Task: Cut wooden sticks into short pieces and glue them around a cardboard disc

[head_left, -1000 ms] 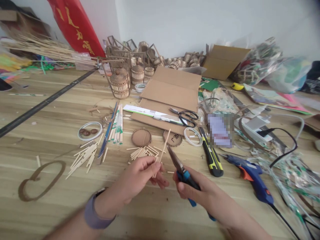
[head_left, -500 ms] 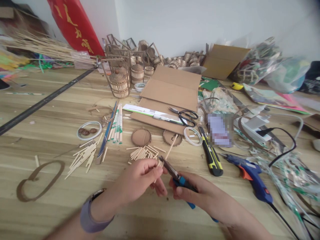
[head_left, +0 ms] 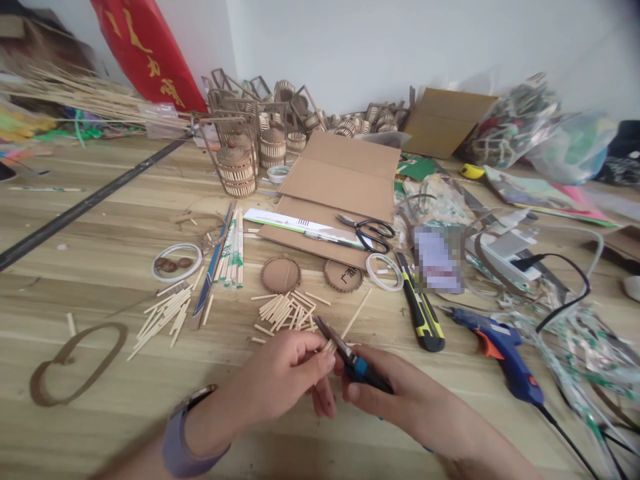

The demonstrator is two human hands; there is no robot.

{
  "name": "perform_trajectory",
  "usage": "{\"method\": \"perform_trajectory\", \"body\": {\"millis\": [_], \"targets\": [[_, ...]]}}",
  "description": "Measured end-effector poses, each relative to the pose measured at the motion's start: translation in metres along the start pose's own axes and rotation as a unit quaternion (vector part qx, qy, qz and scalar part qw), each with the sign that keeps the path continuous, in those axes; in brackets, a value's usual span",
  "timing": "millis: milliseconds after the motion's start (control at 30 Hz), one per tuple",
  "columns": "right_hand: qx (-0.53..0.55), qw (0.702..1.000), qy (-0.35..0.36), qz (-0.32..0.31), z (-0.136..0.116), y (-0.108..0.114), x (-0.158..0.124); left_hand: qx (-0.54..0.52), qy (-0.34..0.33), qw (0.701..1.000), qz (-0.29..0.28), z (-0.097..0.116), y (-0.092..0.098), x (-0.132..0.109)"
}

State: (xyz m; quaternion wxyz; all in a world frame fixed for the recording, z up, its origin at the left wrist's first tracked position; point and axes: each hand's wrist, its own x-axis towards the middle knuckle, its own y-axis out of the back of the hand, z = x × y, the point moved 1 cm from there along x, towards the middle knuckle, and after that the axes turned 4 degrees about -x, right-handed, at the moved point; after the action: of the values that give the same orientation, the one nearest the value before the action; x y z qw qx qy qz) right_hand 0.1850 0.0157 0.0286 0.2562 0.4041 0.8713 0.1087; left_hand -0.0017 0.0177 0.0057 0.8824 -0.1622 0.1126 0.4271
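My left hand (head_left: 293, 367) is closed, pinching short wooden sticks (head_left: 330, 345) between thumb and fingers. My right hand (head_left: 395, 390) wraps round the blue-and-black handles of dark-bladed shears (head_left: 357, 365). The shears' blades lie across the sticks at my left fingertips. A longer thin stick (head_left: 357, 313) sticks out beyond the blades, away from me. Just past my left hand, short cut sticks (head_left: 285, 310) lie in a loose pile. Behind that pile are two round cardboard discs with braided rims, a left disc (head_left: 281, 275) and a right disc (head_left: 343, 275).
Longer sticks (head_left: 167, 313) and wrapped chopsticks (head_left: 233, 250) lie left. Black scissors (head_left: 373, 233) rest on cardboard (head_left: 345, 167). To the right are a utility knife (head_left: 424, 307), a blue glue gun (head_left: 505, 350) with its cord, and a power strip (head_left: 505, 250). Small wooden buckets (head_left: 236, 173) stand behind.
Both hands have shifted slightly right and down. The longer stick past the blades now leans lower and further right. More of the short-stick pile shows.
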Motion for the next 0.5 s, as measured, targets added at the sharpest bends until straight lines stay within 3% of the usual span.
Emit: {"method": "perform_trajectory", "body": {"millis": [500], "targets": [[-0.061, 0.998, -0.013, 0.01, 0.0007, -0.0029, -0.0013, 0.003, 0.012, 1.0, 0.002, 0.0006, -0.0021, 0.0016]]}}
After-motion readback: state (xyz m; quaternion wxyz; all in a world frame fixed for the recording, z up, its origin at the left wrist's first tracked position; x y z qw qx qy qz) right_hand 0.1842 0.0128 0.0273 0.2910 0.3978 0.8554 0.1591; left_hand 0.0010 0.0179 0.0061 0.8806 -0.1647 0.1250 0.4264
